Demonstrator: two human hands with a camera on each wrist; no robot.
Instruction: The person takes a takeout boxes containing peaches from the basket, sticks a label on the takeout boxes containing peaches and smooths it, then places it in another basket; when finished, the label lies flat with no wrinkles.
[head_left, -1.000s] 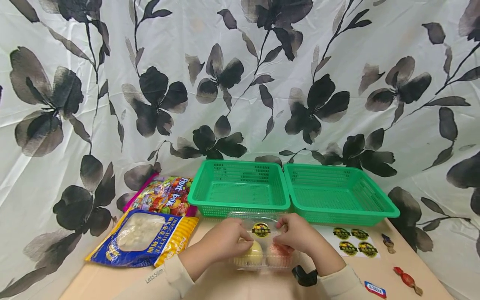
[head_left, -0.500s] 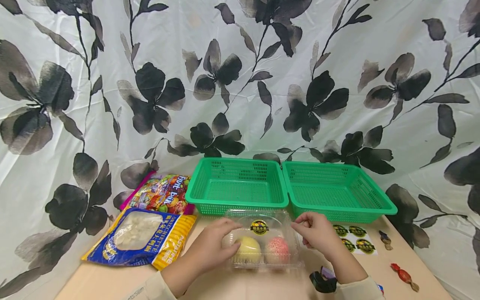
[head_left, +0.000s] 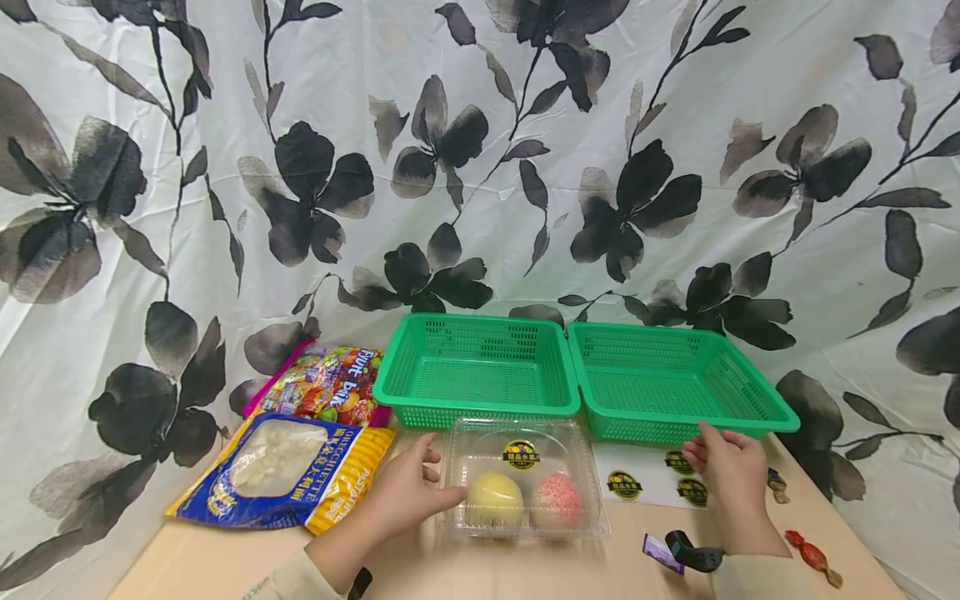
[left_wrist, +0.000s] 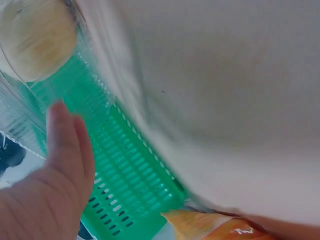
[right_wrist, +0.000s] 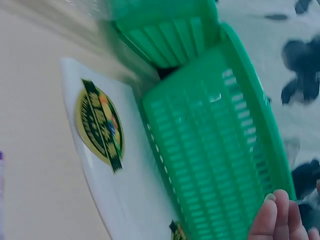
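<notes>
A clear plastic clamshell box (head_left: 592, 512) sits on the table in the head view. Inside it are a pale yellow ball (head_left: 495, 500) and a pink speckled ball (head_left: 557, 502); a round black-and-gold sticker (head_left: 521, 454) shows on its lid. My left hand (head_left: 405, 487) is at the box's left side, thumb and fingers spread, thumb tip right at the edge. Above the right part of a white sticker sheet (head_left: 600, 458) is my right hand (head_left: 731, 475), fingers loosely bent, nothing visible between them. The sheet bears several matching stickers, partly covered by that hand.
Two green baskets (head_left: 480, 408) (head_left: 682, 427) stand side by side behind the box. A blue-and-yellow pasta bag (head_left: 277, 475) and a fruit candy bag (head_left: 330, 387) lie left. Wrapped candies, purple (head_left: 663, 552), red (head_left: 813, 557) and dark blue-gold (head_left: 778, 486), lie right.
Both hands have come off the box lid. The right hand has swung right over the sticker sheet, and the left has drawn back a little to the left.
</notes>
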